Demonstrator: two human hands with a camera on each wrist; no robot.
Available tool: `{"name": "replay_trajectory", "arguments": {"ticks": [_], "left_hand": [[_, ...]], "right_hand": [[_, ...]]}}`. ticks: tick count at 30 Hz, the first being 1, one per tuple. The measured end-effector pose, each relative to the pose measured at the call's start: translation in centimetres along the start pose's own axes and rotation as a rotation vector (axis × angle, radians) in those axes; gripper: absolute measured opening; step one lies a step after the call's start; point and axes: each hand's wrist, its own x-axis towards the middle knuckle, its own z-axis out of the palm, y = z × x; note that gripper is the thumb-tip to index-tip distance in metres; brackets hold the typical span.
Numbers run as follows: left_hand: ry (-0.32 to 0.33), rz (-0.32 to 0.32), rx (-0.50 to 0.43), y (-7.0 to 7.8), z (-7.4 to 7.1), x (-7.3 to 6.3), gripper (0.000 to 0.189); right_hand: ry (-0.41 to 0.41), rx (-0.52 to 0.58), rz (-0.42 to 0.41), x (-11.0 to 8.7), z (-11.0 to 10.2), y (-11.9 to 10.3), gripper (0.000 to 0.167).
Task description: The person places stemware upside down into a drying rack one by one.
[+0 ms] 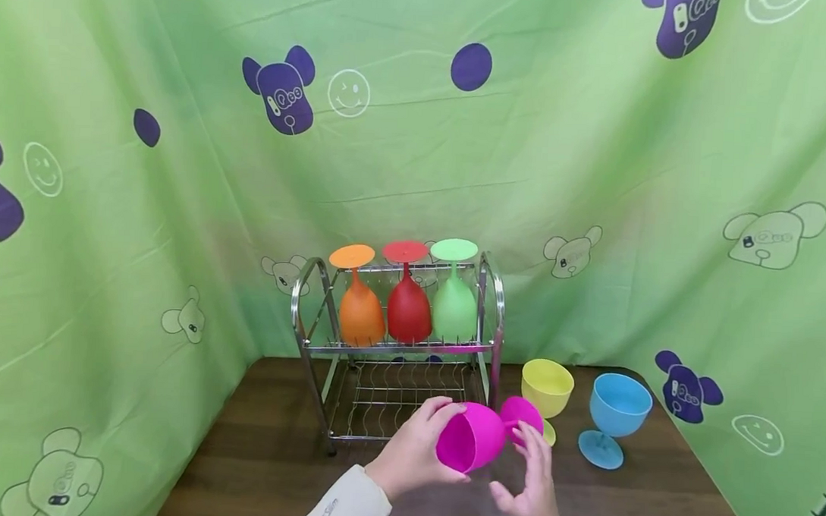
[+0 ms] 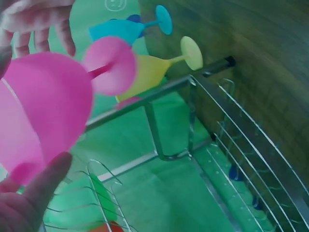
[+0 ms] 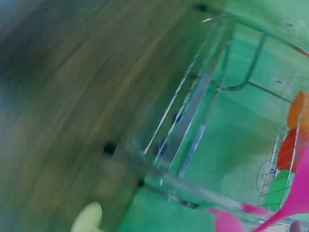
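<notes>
My left hand (image 1: 413, 448) grips a magenta goblet (image 1: 486, 437) by its bowl, thumb below and fingers above. The goblet lies sideways in the air, its mouth facing lower left and its foot to the right. Close to its stem, my right hand (image 1: 532, 478) has thumb and fingers spread. In the left wrist view that right hand (image 2: 41, 24) appears apart from the bowl. Behind them, a metal two-tier rack (image 1: 376, 348) carries upside-down orange (image 1: 362, 313), red (image 1: 409, 312) and light green (image 1: 455, 311) goblets on its top tier.
Right of the rack, a yellow goblet (image 1: 547, 386) and a blue goblet (image 1: 619, 408) stand upright on the dark wooden table (image 1: 242, 449). The rack's lower tier (image 1: 408, 403) shows bare wires. A green patterned cloth (image 1: 403, 151) hangs behind and at both sides.
</notes>
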Motion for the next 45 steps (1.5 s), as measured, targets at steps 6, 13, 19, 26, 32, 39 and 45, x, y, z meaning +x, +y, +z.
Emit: {"name": "replay_trajectory", "arguments": {"ticks": [6, 13, 19, 26, 32, 39, 45], "left_hand": [[0.165, 0.134, 0.073, -0.9, 0.8, -1.9, 0.085], [0.385, 0.348, 0.162, -2.1, 2.2, -3.0, 0.091], [0.477, 0.530, 0.240, -3.3, 2.6, -3.2, 0.092], [0.465, 0.645, 0.274, -3.9, 2.8, -3.2, 0.089], [0.434, 0.558, 0.183, -5.1, 1.8, -3.4, 0.096], [0.754, 0.088, 0.163, -7.6, -0.9, -3.8, 0.048], [0.968, -0.515, -0.185, -10.1, -4.7, -4.4, 0.069]], "right_hand": [[0.146, 0.372, 0.480, -0.1, 0.2, -2.2, 0.064], [0.017, 0.619, 0.651, -0.5, 0.7, -2.6, 0.073], [0.036, 0.760, 0.655, -0.7, 2.1, -1.8, 0.087], [0.076, 0.537, 0.857, 1.7, 2.8, -4.0, 0.100], [0.037, 0.417, 0.916, 3.1, 3.1, -4.8, 0.114], [-0.030, 0.299, 0.840, 3.0, 3.6, -4.0, 0.122], [-0.177, -0.008, 0.688, 2.2, 4.0, -2.0, 0.116]]}}
